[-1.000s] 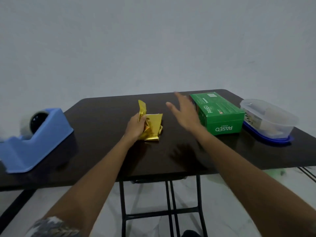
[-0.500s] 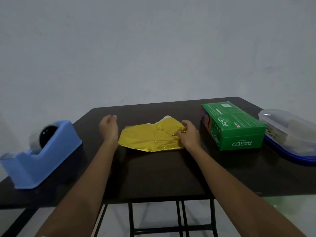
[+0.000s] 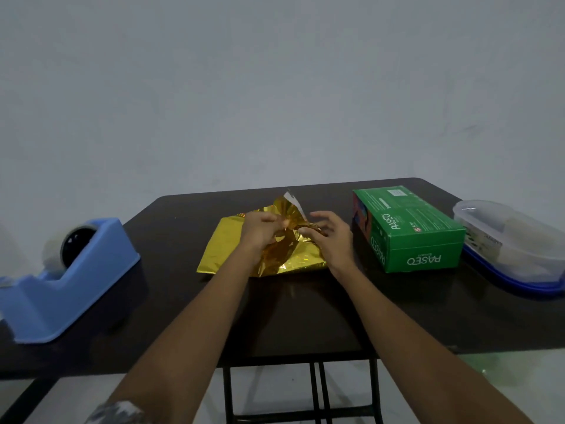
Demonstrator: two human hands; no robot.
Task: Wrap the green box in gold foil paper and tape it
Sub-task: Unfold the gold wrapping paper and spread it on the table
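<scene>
Gold foil paper (image 3: 224, 246) lies partly unfolded in the middle of the dark table (image 3: 290, 316), with a crumpled fold raised at its far side and a white underside showing. My left hand (image 3: 260, 232) and my right hand (image 3: 328, 237) meet over that fold, both pinching the foil. The green box (image 3: 409, 229), printed PASEO, rests flat on the table just right of my right hand, untouched. A blue tape dispenser (image 3: 61, 283) with a roll of clear tape stands at the table's left edge.
A clear plastic container (image 3: 507, 240) on a blue lid sits at the far right, beside the green box. The table's front edge runs near my forearms, with black metal legs below. A plain pale wall stands behind.
The foil has gone from a small folded packet to a spread sheet. My left hand moved in from the sheet's left edge to the raised fold, joining my right hand there.
</scene>
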